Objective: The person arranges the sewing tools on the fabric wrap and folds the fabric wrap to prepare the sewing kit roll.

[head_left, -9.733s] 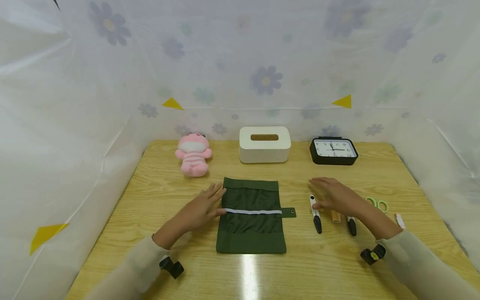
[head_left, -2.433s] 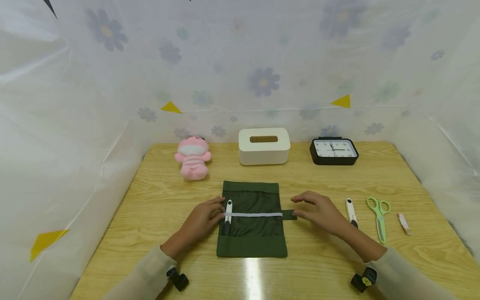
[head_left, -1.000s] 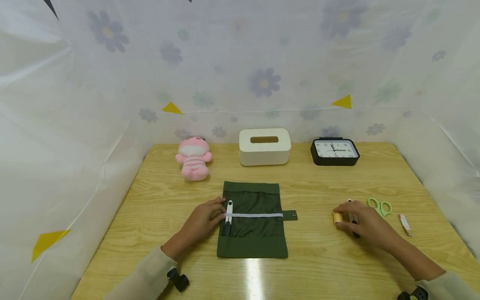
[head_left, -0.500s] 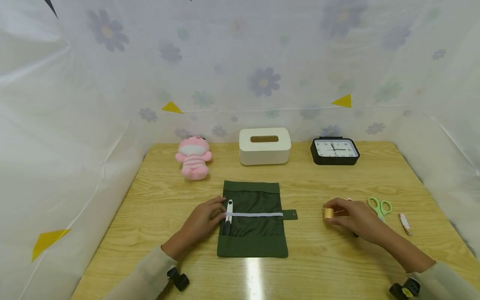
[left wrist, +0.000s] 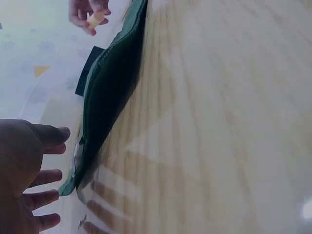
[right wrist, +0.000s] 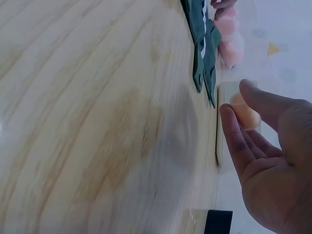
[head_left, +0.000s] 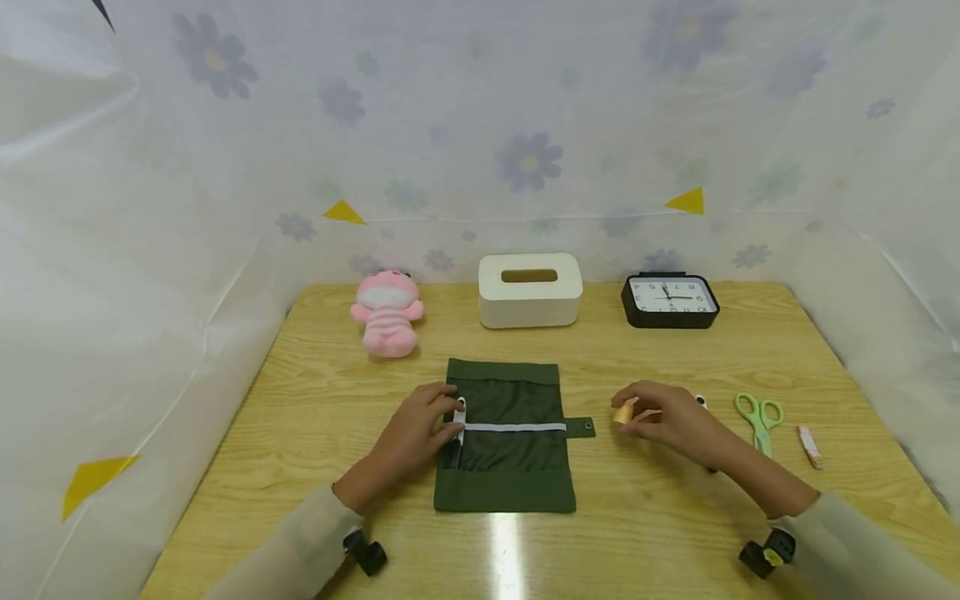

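Observation:
A dark green fabric tool roll [head_left: 510, 450] lies unfolded mid-table, a white elastic band [head_left: 517, 427] across it and a snap tab [head_left: 579, 427] on its right. A slim white-and-black tool [head_left: 460, 410] is tucked under the band at the left end. My left hand [head_left: 412, 432] reaches over the roll's left edge, fingers loosely extended, thumb and forefinger at that tool; contact is unclear. Right of the tab, my right hand [head_left: 671, 421] pinches a small orange thread spool [head_left: 624, 412] between thumb and fingertips, raised off the table in the right wrist view.
A second white-and-black tool [head_left: 701, 401] lies partly hidden behind my right hand. Further right are green scissors [head_left: 761, 417] and a small pink-and-white object [head_left: 810, 447]. Along the back stand a pink plush toy [head_left: 388, 315], a white tissue box [head_left: 529, 292] and a black clock [head_left: 670, 302].
One white-and-black tool went from the table to under the band. My right hand picked up the thread spool and carried it left. Just now my left hand shifted slightly right over the tool.

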A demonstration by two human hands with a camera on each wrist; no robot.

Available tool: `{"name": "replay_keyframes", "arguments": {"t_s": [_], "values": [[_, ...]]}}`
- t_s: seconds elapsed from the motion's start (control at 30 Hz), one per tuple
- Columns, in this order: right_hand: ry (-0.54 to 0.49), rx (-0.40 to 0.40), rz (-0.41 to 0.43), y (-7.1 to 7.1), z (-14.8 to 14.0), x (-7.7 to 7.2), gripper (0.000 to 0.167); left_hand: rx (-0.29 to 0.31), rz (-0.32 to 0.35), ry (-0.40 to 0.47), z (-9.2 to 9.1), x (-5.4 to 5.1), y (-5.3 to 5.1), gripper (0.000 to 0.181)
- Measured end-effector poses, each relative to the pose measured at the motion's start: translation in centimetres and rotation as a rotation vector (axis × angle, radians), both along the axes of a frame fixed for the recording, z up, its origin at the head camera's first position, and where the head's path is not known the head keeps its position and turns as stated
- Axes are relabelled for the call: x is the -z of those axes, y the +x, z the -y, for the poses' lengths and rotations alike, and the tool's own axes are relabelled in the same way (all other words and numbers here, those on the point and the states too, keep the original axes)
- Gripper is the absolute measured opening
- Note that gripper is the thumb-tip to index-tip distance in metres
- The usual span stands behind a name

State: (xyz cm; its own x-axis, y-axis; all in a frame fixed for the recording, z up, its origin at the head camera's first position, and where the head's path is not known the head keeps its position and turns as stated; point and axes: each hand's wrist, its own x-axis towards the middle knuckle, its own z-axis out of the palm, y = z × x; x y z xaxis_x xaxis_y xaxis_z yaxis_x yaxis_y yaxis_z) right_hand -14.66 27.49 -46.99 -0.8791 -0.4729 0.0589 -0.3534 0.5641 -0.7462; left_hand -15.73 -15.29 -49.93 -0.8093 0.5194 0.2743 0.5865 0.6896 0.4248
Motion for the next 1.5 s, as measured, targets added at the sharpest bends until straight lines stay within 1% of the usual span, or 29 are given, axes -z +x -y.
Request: {"name": "replay_keyframes", "arguments": {"t_s": [0.07, 0.13, 0.23, 0.3, 0.47, 0.57, 0.7, 0.83, 0.93, 1.03, 1.13, 1.3, 1.5], "values": [[-0.006, -0.002, 0.011, -0.3, 0.4, 0.1, 0.029, 0.022, -0.03, -0.032, -0.4, 0.0, -0.2, 0.019], [-0.028, -0.011, 0.03, -0.7, 0.8, 0.2, 0.027, 0.039, -0.046, -0.055, -0.7, -0.1, -0.3, 0.018], [-0.074, -0.038, 0.048, -1.3, 1.7, 0.4, 0.024, 0.064, -0.073, -0.069, -1.2, 0.0, -0.4, 0.018], [-0.094, -0.052, 0.055, -1.6, 2.4, 0.5, 0.024, 0.067, -0.06, -0.063, -1.4, 0.0, -0.4, 0.017], [-0.103, -0.063, 0.071, -2.3, 4.7, 0.7, 0.029, 0.071, -0.026, -0.062, -2.0, 0.1, -0.5, 0.016], [-0.121, -0.065, 0.091, -2.6, 6.2, 0.6, 0.03, 0.073, -0.028, -0.074, -2.1, 0.2, -0.6, 0.015], [-0.159, -0.063, 0.115, -3.1, 8.6, 0.6, 0.029, 0.07, -0.047, -0.094, -2.3, 0.3, -0.6, 0.013], [-0.189, -0.017, 0.134, -3.6, 11.3, 0.9, 0.028, 0.059, -0.052, -0.095, -2.4, 0.4, -0.6, 0.013], [-0.183, 0.036, 0.125, -4.0, 13.3, 1.2, 0.029, 0.052, -0.039, -0.08, -2.4, 0.4, -0.4, 0.012], [-0.183, 0.076, 0.129, -4.1, 15.2, 1.2, 0.029, 0.059, -0.029, -0.049, -2.3, 0.5, -0.3, 0.01], [-0.175, 0.101, 0.134, -4.2, 17.0, 1.5, 0.026, 0.074, -0.046, -0.024, -2.1, 0.6, -0.3, 0.01], [-0.136, 0.1, 0.107, -4.3, 18.9, 2.3, 0.018, 0.092, -0.065, -0.003, -2.1, 0.6, -0.3, 0.01], [-0.095, 0.077, 0.084, -4.3, 19.6, 2.9, 0.014, 0.094, -0.053, 0.025, -2.1, 0.3, -0.2, 0.009]]}}
